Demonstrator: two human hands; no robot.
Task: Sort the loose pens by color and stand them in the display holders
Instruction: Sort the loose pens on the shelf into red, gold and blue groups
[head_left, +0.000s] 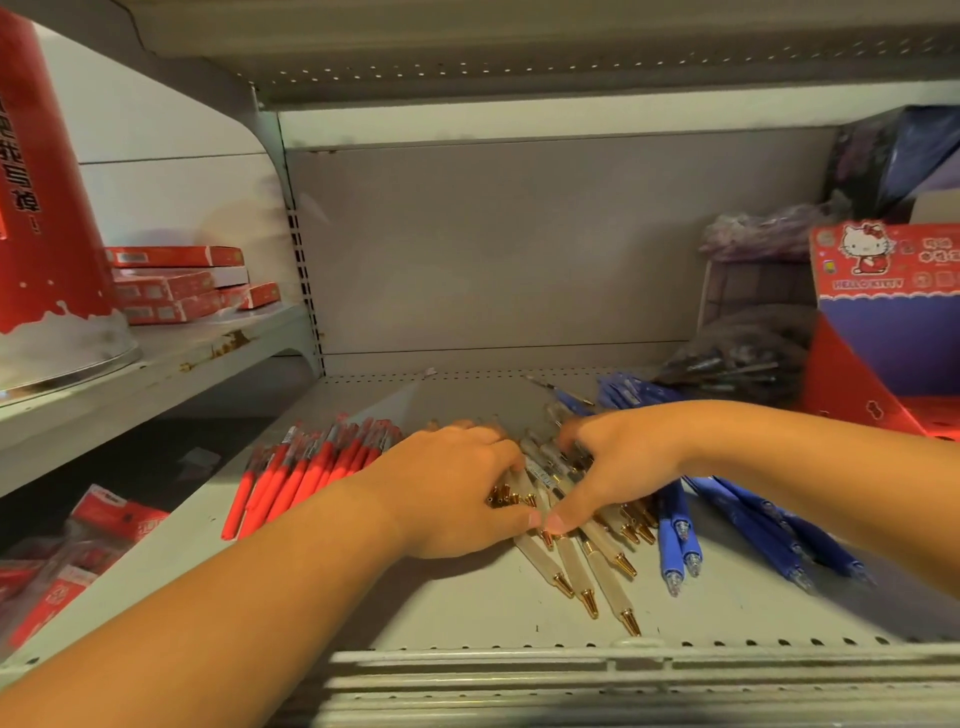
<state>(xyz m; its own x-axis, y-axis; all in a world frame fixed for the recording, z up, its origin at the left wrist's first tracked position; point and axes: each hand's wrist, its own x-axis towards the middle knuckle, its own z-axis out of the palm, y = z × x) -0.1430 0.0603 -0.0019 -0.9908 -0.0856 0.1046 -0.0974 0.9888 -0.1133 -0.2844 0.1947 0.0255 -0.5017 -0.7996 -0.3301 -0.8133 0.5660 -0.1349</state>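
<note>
Frosted gold-tipped pens (607, 579), left hand (457, 483) and right hand (618, 462) palms down, fingers apparently curled round them

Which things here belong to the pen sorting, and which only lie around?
Belong to the job: red pens; frosted pens, gripped by the left hand and the right hand; blue pens; perhaps the Hello Kitty display box.
Lying about: flat red boxes; red tub; bag of dark pens.

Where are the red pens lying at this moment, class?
In the head view, the red pens lie bunched on the shelf at the left, just beside the left hand, which grips frosted gold-tipped pens.
</note>
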